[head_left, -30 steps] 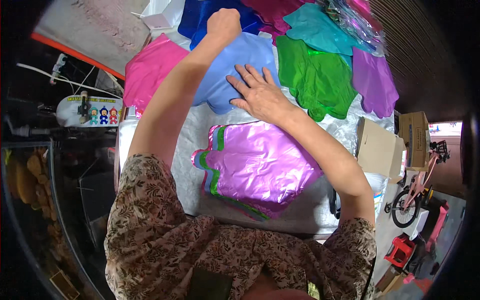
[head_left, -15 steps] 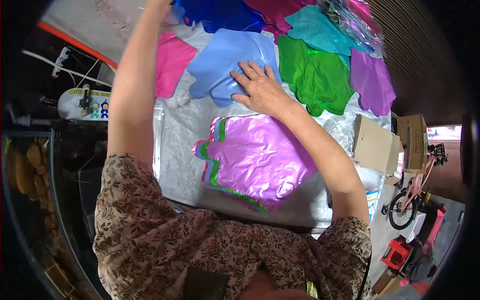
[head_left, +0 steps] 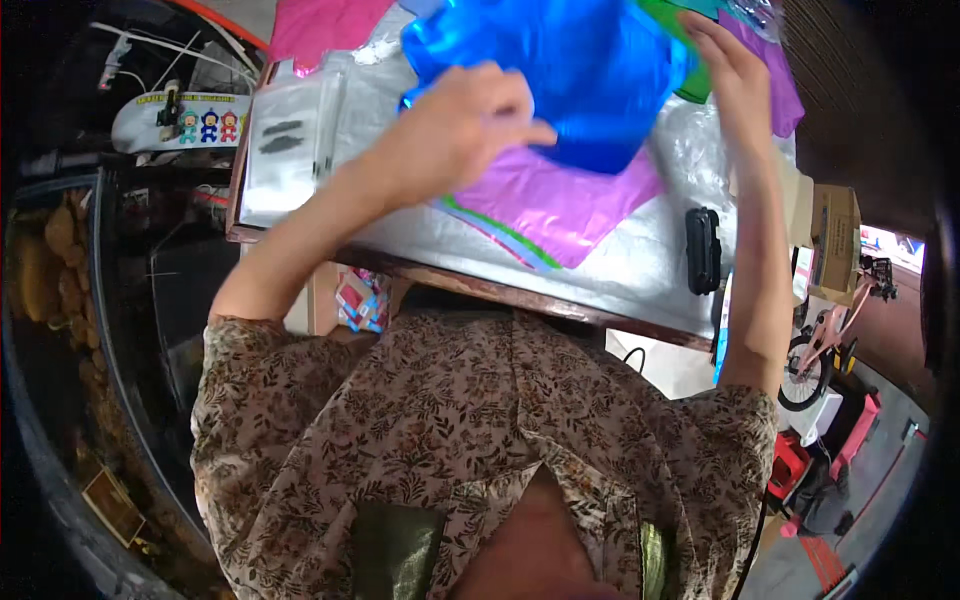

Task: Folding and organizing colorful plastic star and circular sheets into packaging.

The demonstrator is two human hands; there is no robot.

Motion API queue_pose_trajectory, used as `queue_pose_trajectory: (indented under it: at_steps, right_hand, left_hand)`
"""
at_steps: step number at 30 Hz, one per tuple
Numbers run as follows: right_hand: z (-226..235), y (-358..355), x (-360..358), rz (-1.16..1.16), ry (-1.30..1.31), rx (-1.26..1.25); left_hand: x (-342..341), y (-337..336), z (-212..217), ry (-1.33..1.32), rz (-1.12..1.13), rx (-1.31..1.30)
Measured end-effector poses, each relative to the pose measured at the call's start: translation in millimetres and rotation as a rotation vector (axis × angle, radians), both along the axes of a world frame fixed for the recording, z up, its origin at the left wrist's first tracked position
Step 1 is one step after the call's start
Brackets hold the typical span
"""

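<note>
Hanging above the desk (head_left: 640, 270), a shiny blue foil sheet (head_left: 570, 70) is held up by both hands. The left hand (head_left: 455, 130) has its fingers closed on the sheet's near-left edge; the right hand (head_left: 735, 75) grips its right side. Beneath lies a purple foil sheet (head_left: 565, 205), a black case (head_left: 703, 250) just beside it.

- My left hand (head_left: 455, 125) and right hand (head_left: 735, 75) hold a foil sheet (head_left: 560, 60) between them, above the table (head_left: 650, 270).
- Under it, a stack of foil sheets (head_left: 565, 205) lies on the table.
- A small case (head_left: 703, 250) lies right of that stack.
- A flat packet (head_left: 285, 150) lies at the table's left end.
- Cardboard boxes (head_left: 835, 245) stand beyond the table's right edge.
</note>
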State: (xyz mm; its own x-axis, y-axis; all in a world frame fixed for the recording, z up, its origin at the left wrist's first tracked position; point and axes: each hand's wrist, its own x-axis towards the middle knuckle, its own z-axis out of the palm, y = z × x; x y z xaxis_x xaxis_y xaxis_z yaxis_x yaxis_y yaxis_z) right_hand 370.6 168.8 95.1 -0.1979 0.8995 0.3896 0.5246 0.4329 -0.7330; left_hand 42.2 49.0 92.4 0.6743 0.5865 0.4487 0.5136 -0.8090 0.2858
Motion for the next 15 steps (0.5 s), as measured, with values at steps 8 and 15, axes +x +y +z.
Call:
queue_pose_trajectory:
  at_steps: [8, 15]
  right_hand:
    - [-14.8, -127.1, -22.8, 0.181, -0.289, -0.160]
    - [-46.6, -156.9, -62.6, 0.459, -0.578, -0.080]
  left_hand:
    - [15.9, -70.8, -60.4, -0.020, 0.006, -0.088]
    - [9.8, -72.3, -60.8, 0.023, 0.036, -0.138]
